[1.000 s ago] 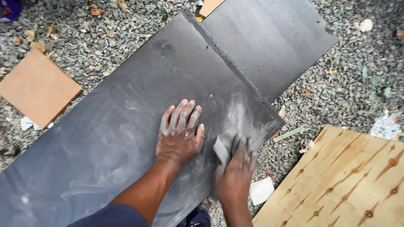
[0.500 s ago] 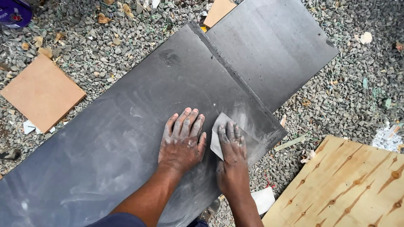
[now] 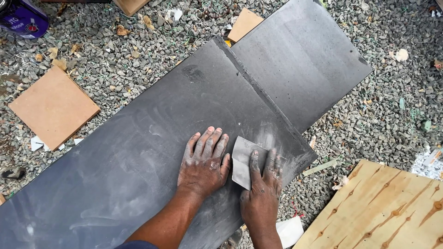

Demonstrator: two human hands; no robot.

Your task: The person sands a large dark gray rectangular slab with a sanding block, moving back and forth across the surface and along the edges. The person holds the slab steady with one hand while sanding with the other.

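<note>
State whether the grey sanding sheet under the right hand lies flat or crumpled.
Flat: the sanding sheet lies spread on the dark board, pressed by the right hand.

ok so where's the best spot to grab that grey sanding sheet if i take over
Probably the sanding sheet's bare left half, coming from the near side. It lies flat on the dark panel, with the right hand pressing its right part and the left hand flat beside it, so press down with flat fingers.
</note>
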